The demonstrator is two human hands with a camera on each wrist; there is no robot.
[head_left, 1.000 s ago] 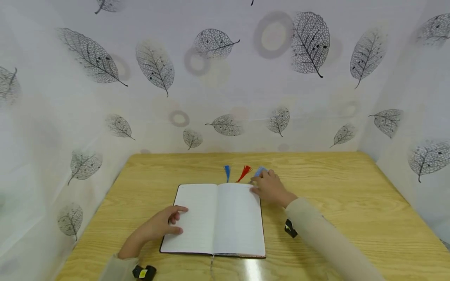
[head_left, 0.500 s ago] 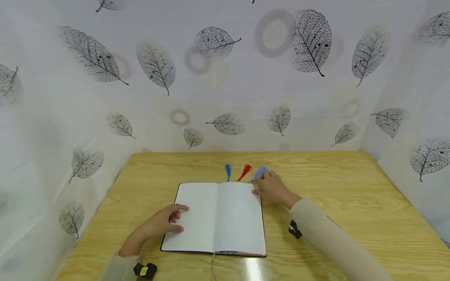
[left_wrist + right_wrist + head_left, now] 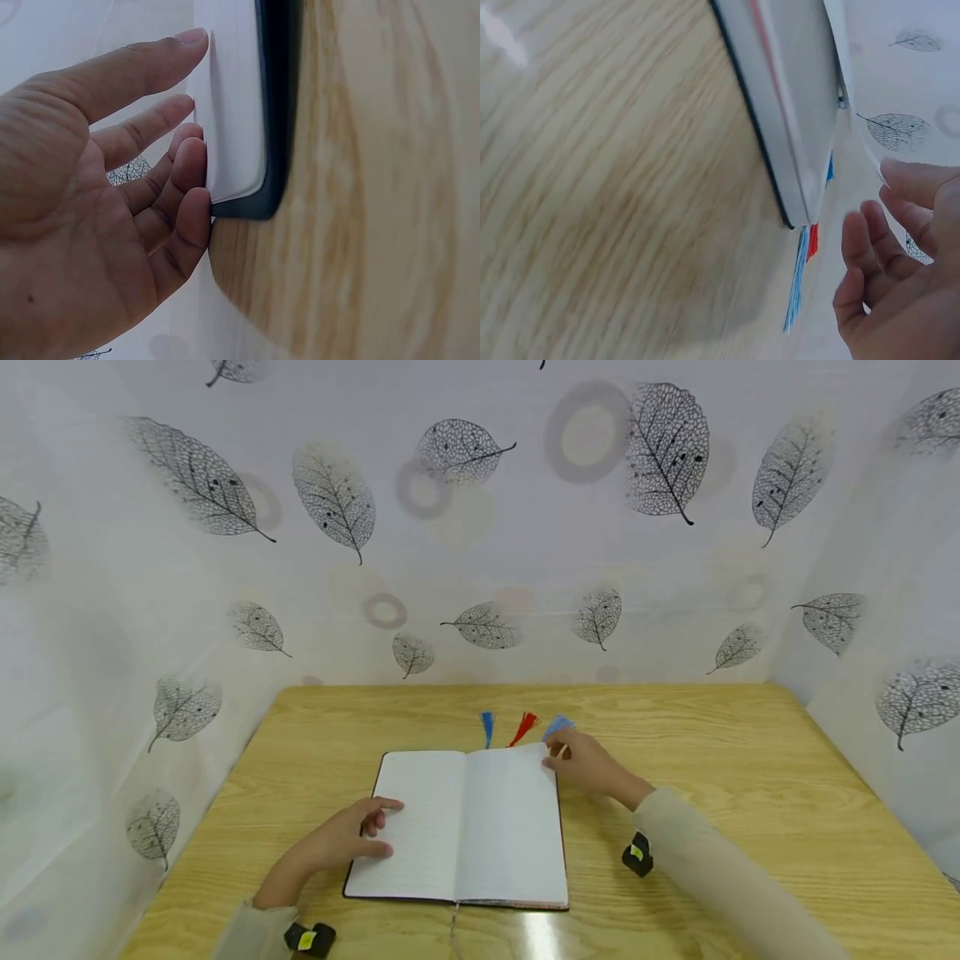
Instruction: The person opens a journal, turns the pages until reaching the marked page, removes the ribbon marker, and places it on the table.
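Note:
An open notebook [image 3: 420, 860] with blank-looking lined pages and a dark cover lies on the table. My left hand [image 3: 335, 839] rests at its left edge, fingers loosely spread over the left page; the left wrist view shows the fingertips [image 3: 196, 214] against the page edge. At the top right corner my right hand [image 3: 588, 766] pinches a page [image 3: 843, 45] between thumb and finger. In the right wrist view that page curves up, apart from the stack of pages below. Three bookmark tassels, blue [image 3: 487, 725], red [image 3: 523, 727] and light blue [image 3: 557, 724], stick out past the top edge.
The notebook lies on a wood-grain table [image 3: 720, 760]. Behind it and at both sides hangs a white leaf-printed sheet [image 3: 525, 552]. A thin ribbon [image 3: 453, 931] trails from the notebook's bottom edge. Black wrist devices [image 3: 310, 939] sit under each sleeve.
My right hand has drawn back slightly from the light blue tassel and lifted the page's top right corner. My left hand has stayed in place.

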